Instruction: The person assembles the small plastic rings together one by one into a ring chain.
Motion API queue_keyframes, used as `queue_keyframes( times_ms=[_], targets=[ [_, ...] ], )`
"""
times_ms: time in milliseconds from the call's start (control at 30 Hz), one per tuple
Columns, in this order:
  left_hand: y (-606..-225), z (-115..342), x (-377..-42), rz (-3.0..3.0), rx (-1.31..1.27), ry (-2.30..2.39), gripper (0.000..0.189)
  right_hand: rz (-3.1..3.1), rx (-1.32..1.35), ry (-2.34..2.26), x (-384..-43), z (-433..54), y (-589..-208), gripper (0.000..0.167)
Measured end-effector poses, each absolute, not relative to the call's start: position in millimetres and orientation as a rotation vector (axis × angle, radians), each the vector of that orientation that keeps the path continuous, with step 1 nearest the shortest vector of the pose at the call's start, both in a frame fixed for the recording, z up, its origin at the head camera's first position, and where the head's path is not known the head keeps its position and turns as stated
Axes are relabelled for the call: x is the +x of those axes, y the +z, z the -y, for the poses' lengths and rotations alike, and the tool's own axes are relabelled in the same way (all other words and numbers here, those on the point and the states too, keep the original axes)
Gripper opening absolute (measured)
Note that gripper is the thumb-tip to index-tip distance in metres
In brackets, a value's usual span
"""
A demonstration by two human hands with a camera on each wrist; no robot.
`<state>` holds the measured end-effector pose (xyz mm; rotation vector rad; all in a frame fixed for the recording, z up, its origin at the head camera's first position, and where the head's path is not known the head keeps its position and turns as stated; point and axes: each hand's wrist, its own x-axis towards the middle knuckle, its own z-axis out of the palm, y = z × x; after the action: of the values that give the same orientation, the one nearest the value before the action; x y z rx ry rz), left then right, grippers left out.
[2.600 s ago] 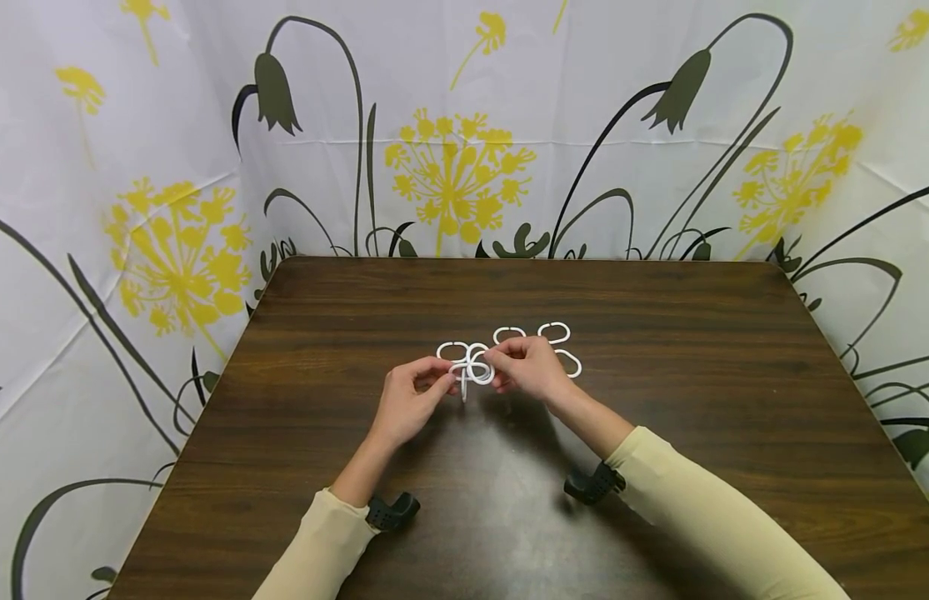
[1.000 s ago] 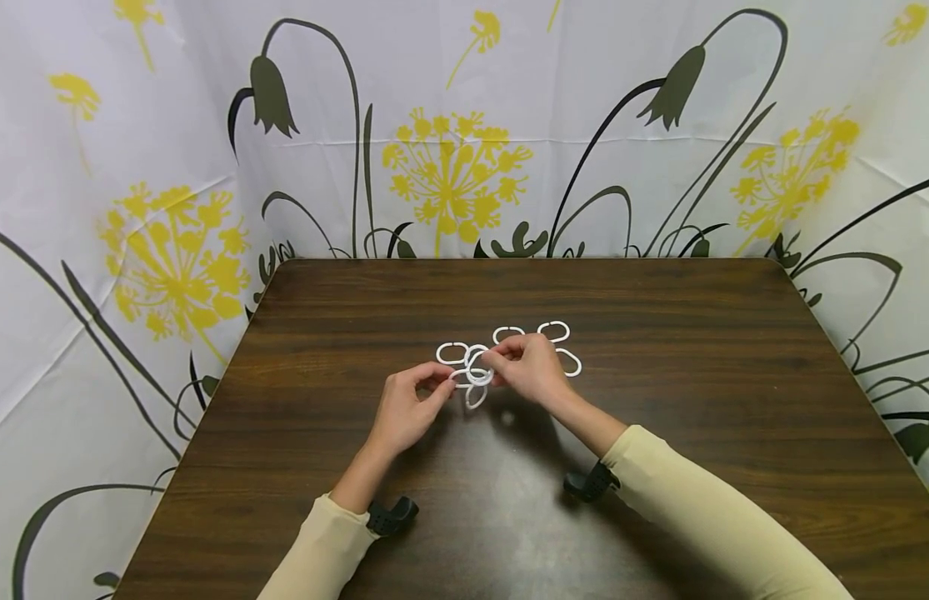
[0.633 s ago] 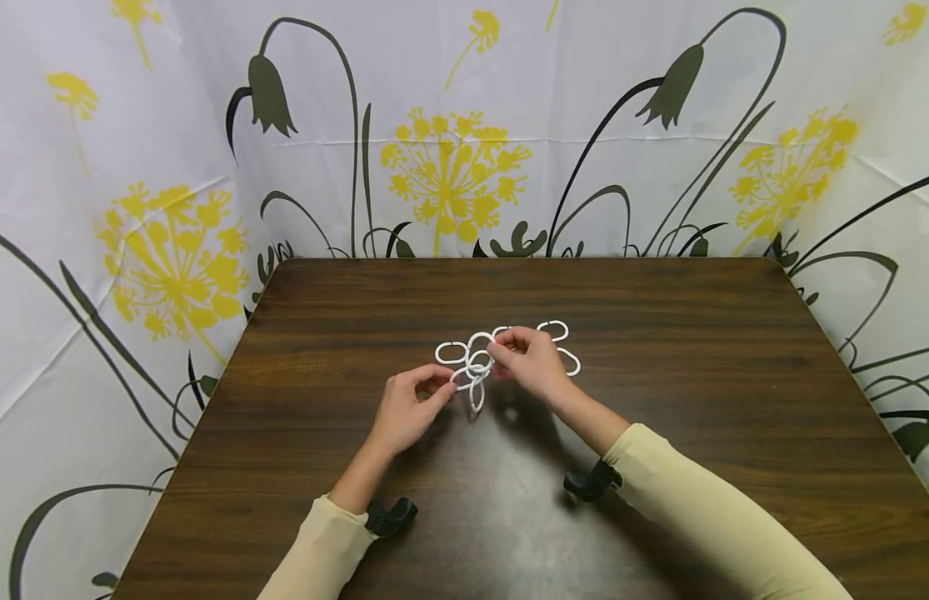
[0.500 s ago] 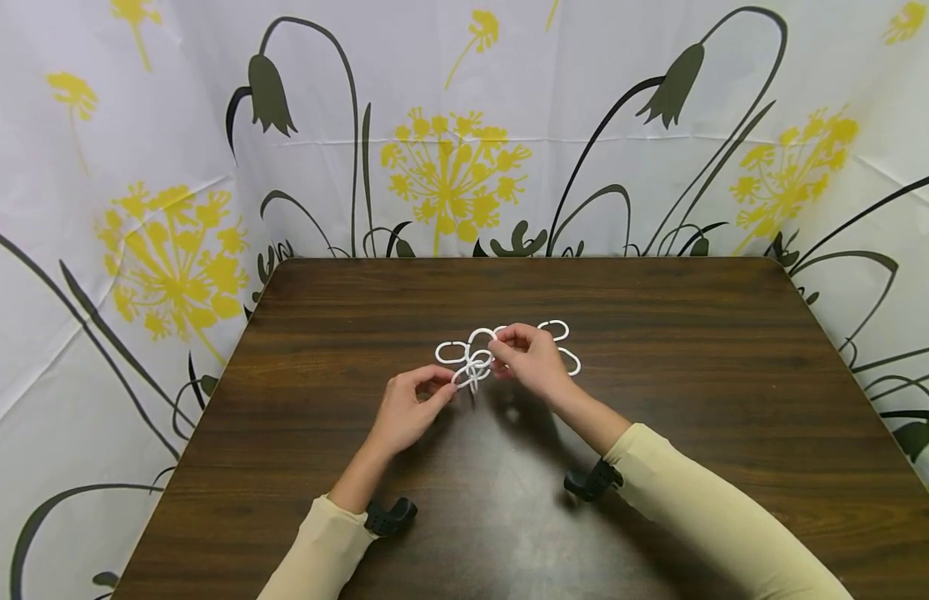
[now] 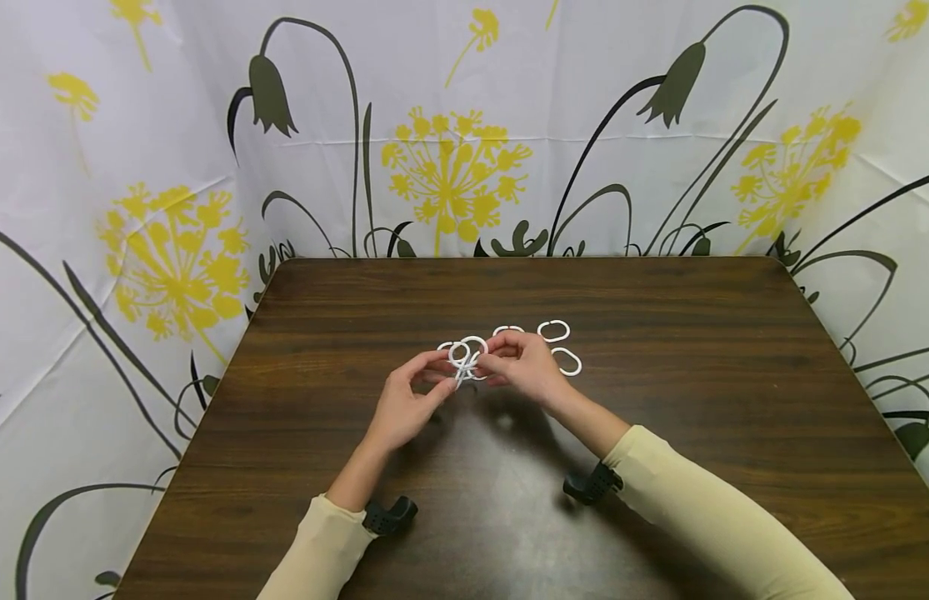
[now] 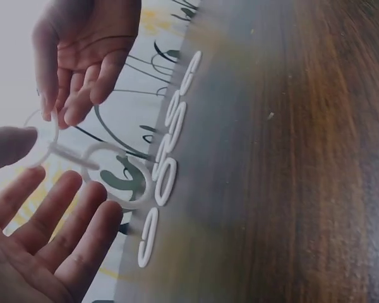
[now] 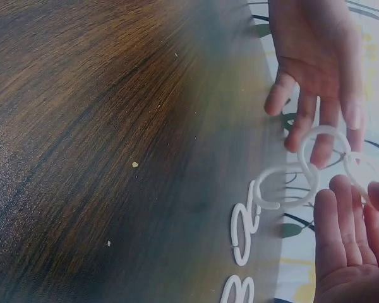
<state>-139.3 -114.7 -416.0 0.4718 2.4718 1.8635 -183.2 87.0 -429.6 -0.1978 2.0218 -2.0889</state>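
I've got the left grip (image 5: 412, 400) pinched narrow on the joined white links (image 5: 464, 364), and the right grip (image 5: 527, 362) pinches them too, just as narrow! They're up between the two, over the worktop (image 5: 696, 358); single links (image 5: 568, 332) lie at two and three o'clock from there.

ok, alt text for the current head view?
A person's left hand and right hand hold linked white rings over a dark wood-grain table. Other rings lie on it, beyond and beside the hands. Behind hangs flower-print fabric.
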Motion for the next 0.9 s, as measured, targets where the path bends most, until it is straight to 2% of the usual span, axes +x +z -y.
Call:
queue_keyframes(
  times_ms=[267, 600, 800, 900],
  targets=[
    [-442.0, 120.1, -153.8, -2.435, 0.334, 1.951, 0.026, -2.02, -0.291, -2.047, -179.6, -84.0, -427.2, 0.017],
    [-438.9, 120.6, -153.5, -2.355, 0.343, 2.084, 0.02, -1.982, -0.369, -2.012, -182.4, -86.6, -429.0, 0.023],
    [-437.3, 121.8, -153.7, -2.345, 0.348, 2.079, 0.022, -2.443, -0.623, -1.691, -190.4, -99.5, -443.3, 0.014],
    [-437.7, 122.7, -153.5, -2.336, 0.353, 2.075, 0.022, -2.706, -0.776, -1.419, -192.9, -107.0, -452.0, 0.015]
  ],
)
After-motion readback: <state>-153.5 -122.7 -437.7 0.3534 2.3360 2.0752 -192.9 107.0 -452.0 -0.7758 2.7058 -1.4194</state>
